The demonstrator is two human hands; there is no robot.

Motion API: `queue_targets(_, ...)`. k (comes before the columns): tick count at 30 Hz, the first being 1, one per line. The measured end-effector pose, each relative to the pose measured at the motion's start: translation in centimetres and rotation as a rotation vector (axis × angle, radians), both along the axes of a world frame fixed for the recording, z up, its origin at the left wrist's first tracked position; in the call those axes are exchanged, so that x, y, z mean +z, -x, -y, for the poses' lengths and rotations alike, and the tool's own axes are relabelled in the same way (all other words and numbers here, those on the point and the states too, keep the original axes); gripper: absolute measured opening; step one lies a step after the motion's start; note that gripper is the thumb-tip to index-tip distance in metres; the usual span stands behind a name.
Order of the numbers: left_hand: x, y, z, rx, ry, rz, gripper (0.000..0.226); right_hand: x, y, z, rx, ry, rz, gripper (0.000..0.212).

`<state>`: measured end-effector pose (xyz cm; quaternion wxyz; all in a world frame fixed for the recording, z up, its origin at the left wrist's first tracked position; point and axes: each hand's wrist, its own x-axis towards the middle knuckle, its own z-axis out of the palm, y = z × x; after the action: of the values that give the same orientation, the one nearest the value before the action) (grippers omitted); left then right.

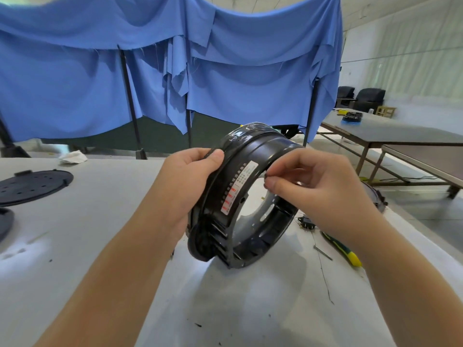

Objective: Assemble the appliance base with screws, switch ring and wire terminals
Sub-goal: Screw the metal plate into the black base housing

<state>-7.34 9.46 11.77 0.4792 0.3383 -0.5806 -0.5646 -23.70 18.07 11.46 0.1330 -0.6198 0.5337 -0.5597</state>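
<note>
A black round appliance base (253, 156) is held on edge above the white table, its open side facing right, with a white label (238, 189) on its outer wall. My left hand (193, 176) grips its left rim, thumb on top. At the base's upper right edge my right hand (313, 186) pinches something small and dark between thumb and forefinger; what it is cannot be told. A small switch part with wire terminals (307, 222) lies on the table behind the base.
A green-and-yellow screwdriver (343, 249) and a loose screw (323, 252) lie at the right. A dark perforated disc (32, 186) lies at far left, with another dark piece (3, 221) below it. Blue cloth (150, 71) hangs behind the table. Other tables (400, 131) stand at right.
</note>
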Motion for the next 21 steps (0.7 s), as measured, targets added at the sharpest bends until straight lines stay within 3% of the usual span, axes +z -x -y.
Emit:
queue_targets(9,-0.4,-0.2,1.0,-0.058,-0.101,-0.028,0.019,-0.2,-0.8,0.0,0.094,-0.089,0.039,0.012)
queue_targets(21,-0.6,-0.2,1.4,-0.068,-0.091,0.004,0.021,-0.8,-1.5,0.3,0.090,-0.087,0.023,0.014)
